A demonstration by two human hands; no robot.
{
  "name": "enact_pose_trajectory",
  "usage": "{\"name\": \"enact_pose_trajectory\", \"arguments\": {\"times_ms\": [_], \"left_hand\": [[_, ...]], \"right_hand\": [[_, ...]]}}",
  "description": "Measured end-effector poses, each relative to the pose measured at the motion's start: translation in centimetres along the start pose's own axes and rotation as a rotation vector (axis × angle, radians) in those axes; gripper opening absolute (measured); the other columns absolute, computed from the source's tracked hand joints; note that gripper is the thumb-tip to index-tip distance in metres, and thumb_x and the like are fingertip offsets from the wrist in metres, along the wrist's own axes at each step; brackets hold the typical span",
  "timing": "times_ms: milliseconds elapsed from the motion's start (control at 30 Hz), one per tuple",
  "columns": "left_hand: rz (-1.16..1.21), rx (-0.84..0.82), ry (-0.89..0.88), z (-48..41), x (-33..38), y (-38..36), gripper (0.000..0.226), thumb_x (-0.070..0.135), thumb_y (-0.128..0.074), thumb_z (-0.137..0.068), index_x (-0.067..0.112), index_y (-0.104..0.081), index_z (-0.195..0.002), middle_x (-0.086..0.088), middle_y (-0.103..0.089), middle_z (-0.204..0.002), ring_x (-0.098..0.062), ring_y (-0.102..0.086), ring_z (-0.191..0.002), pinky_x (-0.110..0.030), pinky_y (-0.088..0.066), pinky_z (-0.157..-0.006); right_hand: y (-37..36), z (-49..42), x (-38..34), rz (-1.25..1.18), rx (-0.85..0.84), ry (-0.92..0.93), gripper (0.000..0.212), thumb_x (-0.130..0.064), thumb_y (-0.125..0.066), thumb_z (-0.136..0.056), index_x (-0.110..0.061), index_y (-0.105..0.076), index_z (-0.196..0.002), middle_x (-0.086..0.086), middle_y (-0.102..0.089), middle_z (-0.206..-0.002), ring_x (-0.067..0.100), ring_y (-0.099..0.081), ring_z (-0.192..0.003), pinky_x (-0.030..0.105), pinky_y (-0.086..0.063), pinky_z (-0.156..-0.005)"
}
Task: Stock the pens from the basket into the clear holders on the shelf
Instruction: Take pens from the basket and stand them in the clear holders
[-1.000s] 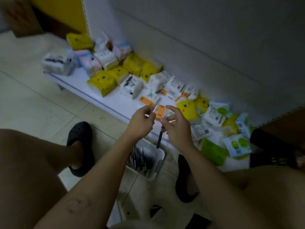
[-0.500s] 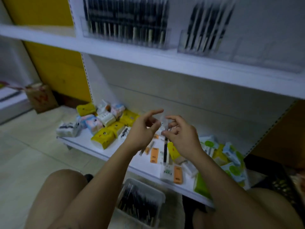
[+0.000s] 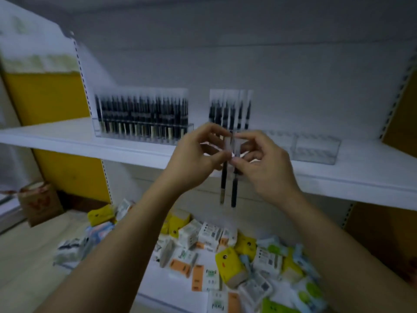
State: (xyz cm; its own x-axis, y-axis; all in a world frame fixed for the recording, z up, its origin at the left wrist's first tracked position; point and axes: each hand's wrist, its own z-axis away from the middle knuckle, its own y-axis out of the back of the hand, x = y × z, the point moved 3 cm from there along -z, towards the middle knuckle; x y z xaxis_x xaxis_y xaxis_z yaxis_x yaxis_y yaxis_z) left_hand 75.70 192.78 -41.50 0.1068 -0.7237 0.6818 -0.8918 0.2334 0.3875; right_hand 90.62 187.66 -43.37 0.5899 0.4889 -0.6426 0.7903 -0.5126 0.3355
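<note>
White flat shelf (image 3: 67,136) carries boxy clear holders (image 3: 316,152), with the leftmost one packed with slim dark pens (image 3: 142,114). Out front, the left hand (image 3: 196,159) pinches one thin black pen (image 3: 223,186). The right hand (image 3: 268,166) pinches a second pen (image 3: 234,193). Both are upright, side by side. Squishy packets (image 3: 228,263) litter the lower shelf (image 3: 167,288).

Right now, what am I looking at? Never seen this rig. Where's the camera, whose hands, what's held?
No machine here: the grip is a person's bare hands. The picture comes from a camera worn on the head, looking forward and down. The left hand and right hand together pinch two dark pens that hang upright in front of the shelf. On it stand a full holder, a part-filled holder and an empty holder. Below, small packets lie on a lower shelf.
</note>
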Motion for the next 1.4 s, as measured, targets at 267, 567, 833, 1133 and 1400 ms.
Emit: {"name": "enact_pose_trajectory", "arguments": {"times_ms": [267, 567, 833, 1133, 1400], "left_hand": [[-0.037, 0.005, -0.081, -8.3, 5.1, 0.8, 0.026, 0.013, -0.072, -0.083, 0.024, -0.06, -0.104, 0.001, -0.066, -0.094, -0.012, -0.07, -0.074, -0.032, -0.061, -0.064], [-0.123, 0.061, -0.125, -14.2, 4.7, 0.3, 0.027, 0.014, -0.073, -0.082, 0.025, -0.059, -0.102, 0.003, -0.065, -0.099, -0.009, -0.069, -0.076, -0.032, -0.06, -0.071], [-0.13, 0.08, -0.125, -16.5, 2.9, -0.1, 0.028, 0.013, -0.074, -0.081, 0.025, -0.06, -0.102, 0.008, -0.064, -0.097, -0.003, -0.067, -0.077, -0.021, -0.058, -0.07], [-0.135, 0.096, -0.111, -17.1, 1.3, 0.6, 0.025, 0.014, -0.073, -0.083, 0.024, -0.058, -0.1, 0.007, -0.063, -0.09, -0.006, -0.066, -0.078, -0.023, -0.057, -0.071], [-0.124, 0.069, -0.053, -18.0, 0.4, 0.6, 0.025, 0.015, -0.072, -0.083, 0.018, -0.057, -0.103, 0.001, -0.067, -0.086, -0.011, -0.067, -0.082, -0.033, -0.058, -0.081]], "right_hand": [[6.0, -8.3, -2.4, -0.018, 0.138, 0.103, 0.036, -0.013, -0.077, -0.079, -0.028, -0.058, -0.106, -0.004, -0.06, -0.088, 0.021, -0.068, -0.074, 0.038, -0.061, -0.066], [6.9, -14.6, -0.2, 0.067, 0.219, 0.103, 0.035, -0.013, -0.073, -0.084, -0.025, -0.054, -0.111, -0.004, -0.058, -0.089, 0.021, -0.066, -0.076, 0.041, -0.06, -0.069], [4.8, -16.0, 2.6, 0.077, 0.237, 0.087, 0.038, -0.015, -0.072, -0.085, -0.02, -0.057, -0.119, -0.012, -0.054, -0.085, 0.016, -0.064, -0.071, 0.037, -0.06, -0.069], [3.6, -15.5, 2.8, 0.285, 0.045, 0.228, 0.043, -0.02, -0.074, -0.082, -0.023, -0.058, -0.122, -0.015, -0.057, -0.092, 0.006, -0.06, -0.07, 0.019, -0.053, -0.066], [3.8, -14.6, 4.1, 0.491, 0.041, 0.3, 0.05, -0.033, -0.075, -0.08, -0.024, -0.057, -0.126, -0.014, -0.046, -0.104, 0.001, -0.05, -0.074, 0.025, -0.045, -0.069]]}}
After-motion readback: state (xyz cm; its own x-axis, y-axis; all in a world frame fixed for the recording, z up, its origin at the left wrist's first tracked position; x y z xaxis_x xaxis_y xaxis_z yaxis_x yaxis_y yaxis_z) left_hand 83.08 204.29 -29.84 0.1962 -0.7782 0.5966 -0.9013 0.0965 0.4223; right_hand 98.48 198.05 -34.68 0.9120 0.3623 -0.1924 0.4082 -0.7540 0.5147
